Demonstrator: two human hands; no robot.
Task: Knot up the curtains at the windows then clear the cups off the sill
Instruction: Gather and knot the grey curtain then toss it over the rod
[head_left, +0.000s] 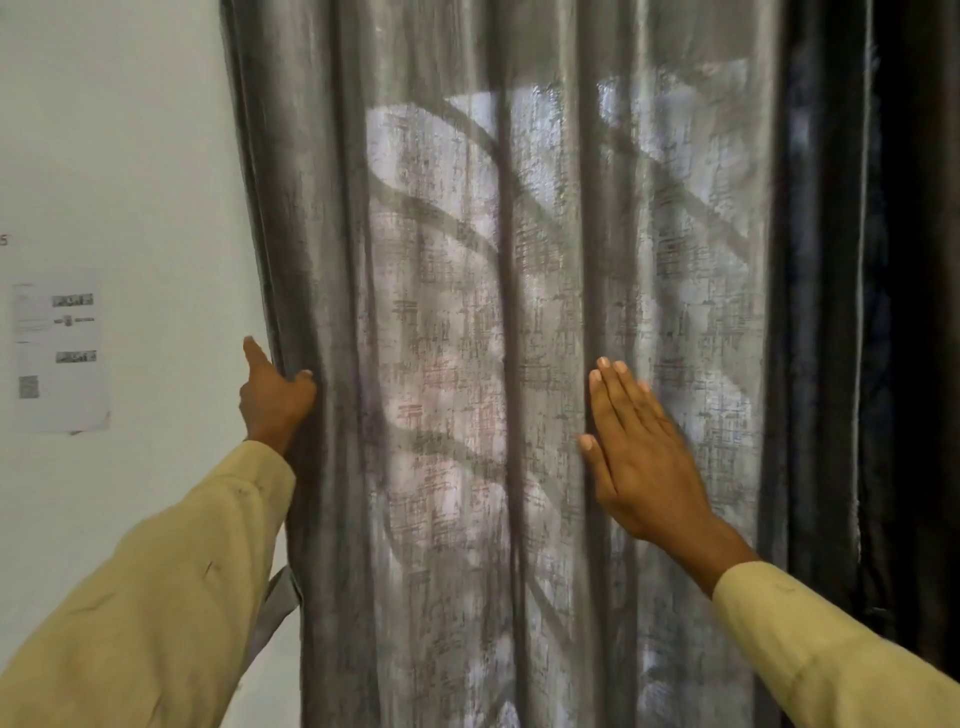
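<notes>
A grey, half-sheer curtain hangs straight down in long folds and fills most of the view. Daylight and curved window bars show through it. My left hand grips the curtain's left edge, thumb in front of the fabric and forefinger pointing up along the wall. My right hand lies flat against the curtain to the right of the middle, fingers straight and together. No sill or cups can be seen; the curtain hides the window.
A pale wall stands to the left with a printed paper sheet stuck on it. A darker curtain panel hangs at the far right. A grey fabric strip dangles by the curtain's lower left edge.
</notes>
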